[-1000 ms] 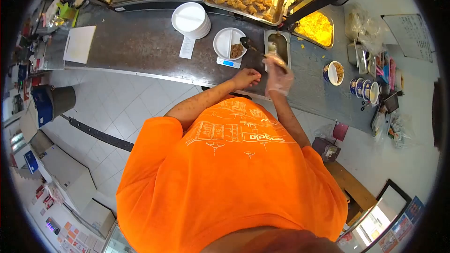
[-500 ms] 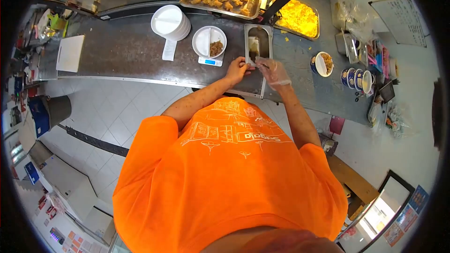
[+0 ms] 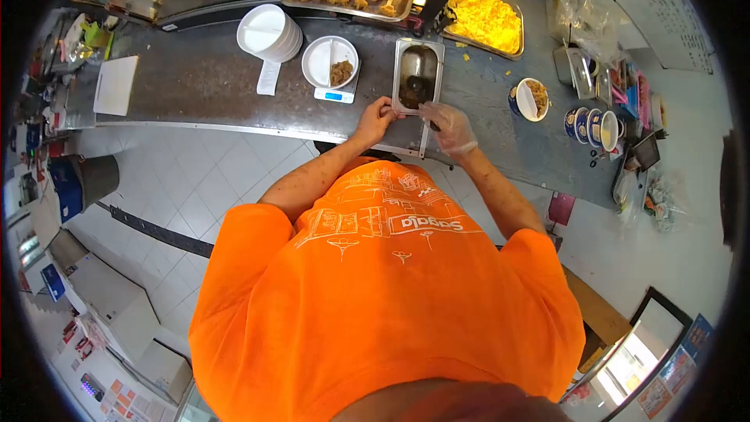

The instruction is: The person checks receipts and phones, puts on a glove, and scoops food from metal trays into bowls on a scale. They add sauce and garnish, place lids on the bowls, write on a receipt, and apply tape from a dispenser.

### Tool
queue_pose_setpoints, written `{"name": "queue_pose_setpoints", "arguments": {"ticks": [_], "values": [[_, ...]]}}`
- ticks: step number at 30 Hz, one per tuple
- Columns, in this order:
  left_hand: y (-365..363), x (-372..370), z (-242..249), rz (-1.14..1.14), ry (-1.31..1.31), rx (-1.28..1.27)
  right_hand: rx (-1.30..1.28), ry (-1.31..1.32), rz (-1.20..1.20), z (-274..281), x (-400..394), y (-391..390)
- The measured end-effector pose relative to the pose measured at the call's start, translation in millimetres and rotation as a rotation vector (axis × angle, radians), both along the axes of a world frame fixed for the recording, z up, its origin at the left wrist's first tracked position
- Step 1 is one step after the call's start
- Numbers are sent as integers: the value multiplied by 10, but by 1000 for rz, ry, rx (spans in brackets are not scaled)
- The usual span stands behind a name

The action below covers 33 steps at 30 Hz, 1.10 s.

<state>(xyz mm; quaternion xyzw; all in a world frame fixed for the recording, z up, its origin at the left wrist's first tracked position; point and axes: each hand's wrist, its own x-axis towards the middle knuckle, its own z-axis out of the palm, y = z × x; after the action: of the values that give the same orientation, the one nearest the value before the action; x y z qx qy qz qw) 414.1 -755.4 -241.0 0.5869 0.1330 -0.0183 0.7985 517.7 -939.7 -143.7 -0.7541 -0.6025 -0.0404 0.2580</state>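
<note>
A steel container (image 3: 441,62) of dark brown sauce stands at the counter's edge before me. My left hand (image 3: 376,122) pinches its near left corner between thumb and fingers. In a clear plastic glove, my right hand (image 3: 451,128) is closed at the near right corner around the handle of what looks like a ladle (image 3: 417,86); its rounded end rests in the sauce. Left of the container, a white divided bowl (image 3: 316,61) with a brown food portion (image 3: 341,73) in one half sits on a small digital scale (image 3: 334,95).
Stacked white bowls (image 3: 269,33) stand left beside a paper slip (image 3: 268,78). A fried-food tray (image 3: 348,8) and a yellow-food tray (image 3: 522,35) lie behind. On the right are a filled cup (image 3: 533,100) and several blue-and-white cups (image 3: 591,128). A white board (image 3: 117,86) lies far left.
The whole view has shifted, so the counter items appear farther left. My right hand has drawn slightly back from the container, and a rounded dark shape now shows in the sauce. My left hand stays at the corner.
</note>
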Motion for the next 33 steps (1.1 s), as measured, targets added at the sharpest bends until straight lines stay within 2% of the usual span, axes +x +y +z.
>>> {"name": "queue_pose_setpoints", "arguments": {"ticks": [2,6,8,9,11,12,14,18,20,24,26,30,33], "values": [[-14,-4,55,6,1,-20,157,256,-107,-149,-152,-45],[-46,-21,101,7,-1,-30,238,365,-269,-383,-315,-57],[-47,-13,192,-54,-9,140,526,911,-661,-560,-366,-30],[-62,-5,183,-60,-9,145,533,911,-664,-596,-335,-30],[-79,35,172,-44,-52,192,836,1429,-908,-647,-217,-34],[-78,49,175,-45,-54,197,842,1430,-905,-625,-194,-59],[-51,81,181,-69,-58,171,931,1725,-1099,-566,-128,-124],[37,119,345,-78,-1,195,949,1771,-1101,-295,-179,-257],[68,111,477,-4,-93,28,1070,1838,-1044,-104,-191,-272],[282,-69,975,33,-30,-54,1143,1821,-866,440,-215,-65],[457,-277,1170,47,4,-166,1160,1803,-828,595,-204,155],[879,-916,1577,115,126,-179,1138,1736,-843,911,-333,748],[1215,-1456,1736,196,223,-141,1156,1666,-903,786,-395,1157]]}}
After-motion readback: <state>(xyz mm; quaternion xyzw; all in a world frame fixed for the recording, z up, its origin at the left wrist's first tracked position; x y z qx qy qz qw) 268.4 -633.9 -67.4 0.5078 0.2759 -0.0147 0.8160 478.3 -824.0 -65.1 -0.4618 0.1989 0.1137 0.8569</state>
